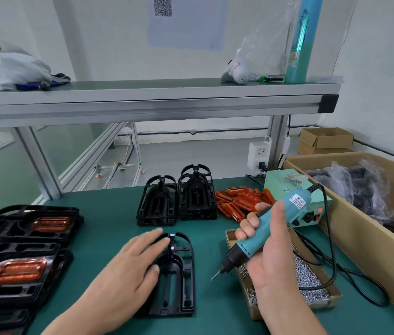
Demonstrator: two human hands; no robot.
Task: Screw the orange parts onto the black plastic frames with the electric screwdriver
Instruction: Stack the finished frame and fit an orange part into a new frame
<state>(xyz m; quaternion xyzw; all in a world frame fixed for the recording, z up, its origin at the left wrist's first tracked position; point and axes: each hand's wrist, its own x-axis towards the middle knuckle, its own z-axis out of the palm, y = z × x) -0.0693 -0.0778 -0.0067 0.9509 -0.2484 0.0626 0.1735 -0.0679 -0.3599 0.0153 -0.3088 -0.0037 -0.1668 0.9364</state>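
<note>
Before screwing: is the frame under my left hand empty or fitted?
Empty: the frame shows only black plastic, nothing orange.

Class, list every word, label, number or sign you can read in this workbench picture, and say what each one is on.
Nothing can be quoted word for word.
White label on the electric screwdriver: too blurred to read.
Paper sheet: a QR code, no readable words.
Tall teal box on the shelf: print too blurred to read.
</note>
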